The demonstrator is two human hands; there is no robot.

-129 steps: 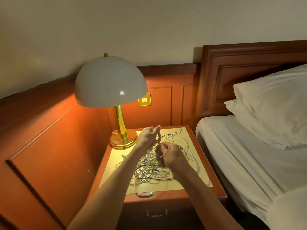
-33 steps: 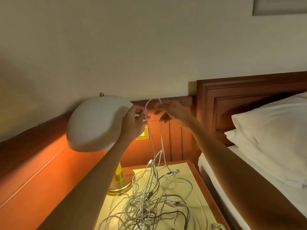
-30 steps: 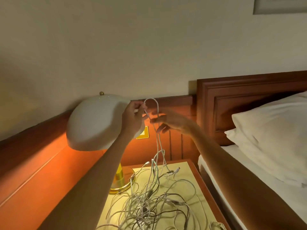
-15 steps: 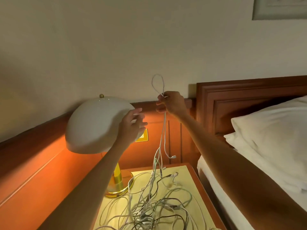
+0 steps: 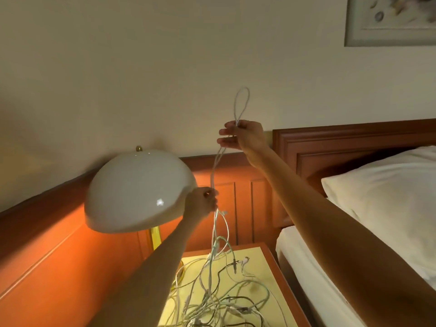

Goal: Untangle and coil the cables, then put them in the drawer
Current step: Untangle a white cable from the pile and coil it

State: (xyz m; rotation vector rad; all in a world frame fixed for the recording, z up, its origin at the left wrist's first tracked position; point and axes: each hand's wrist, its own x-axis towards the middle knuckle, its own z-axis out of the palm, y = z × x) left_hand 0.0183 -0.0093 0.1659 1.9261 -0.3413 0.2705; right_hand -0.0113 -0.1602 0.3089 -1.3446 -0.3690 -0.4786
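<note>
Hands up above nightstand (image 5: 278, 279), white cable (image 5: 213, 173) doubled between them. On my feed right hand (image 5: 245, 136) highest, near wall (image 5: 165, 67): thumb and forefinger pinching cable, small loop standing above, other fingers straight. Lower down, left hand (image 5: 200, 205) just in front of lamp (image 5: 139, 192) shade, fingers curled round same strands. Below it strands fall into tangle (image 5: 212, 300) of white and dark cables lying on nightstand top.

bare left grip (image 5: 200, 204), bare right grip (image 5: 245, 138), bare forearms (image 5: 306, 208)
</note>
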